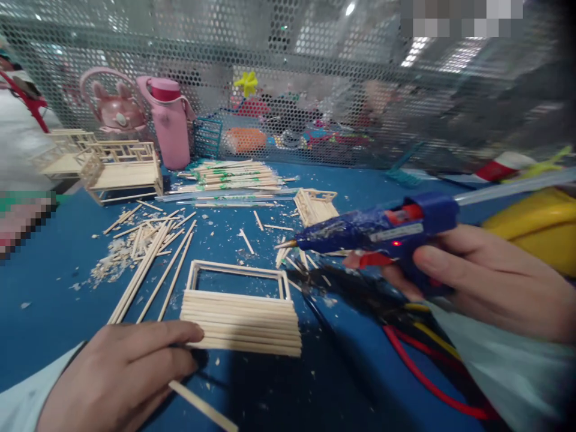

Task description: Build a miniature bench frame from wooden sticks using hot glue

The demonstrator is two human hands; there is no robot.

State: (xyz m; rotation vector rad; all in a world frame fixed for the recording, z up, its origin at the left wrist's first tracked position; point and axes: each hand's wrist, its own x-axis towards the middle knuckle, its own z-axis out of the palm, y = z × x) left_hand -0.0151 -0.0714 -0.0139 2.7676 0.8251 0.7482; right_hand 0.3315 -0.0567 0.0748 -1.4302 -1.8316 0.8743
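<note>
A small frame (240,324) of thin wooden sticks lies on the blue table, its near part covered by sticks side by side, its far part open. My left hand (121,372) grips its left edge, index fingertip on the slats; the thumb is hidden. A loose wooden stick (204,408) pokes out from beneath that hand; whether the fingers hold it is unclear. My right hand (499,276) is closed around a blue hot glue gun (373,231) with a red light lit. The gun's nozzle points left, above and beyond the frame's far right corner, apart from it.
Loose sticks (146,270) and scraps lie left of the frame; packaged sticks (238,180) lie behind. A miniature stick bench (126,171) stands back left near a pink bottle (170,123). Pliers and red-yellow handles (423,366) lie under the gun. Perforated metal mesh (288,54) closes the back.
</note>
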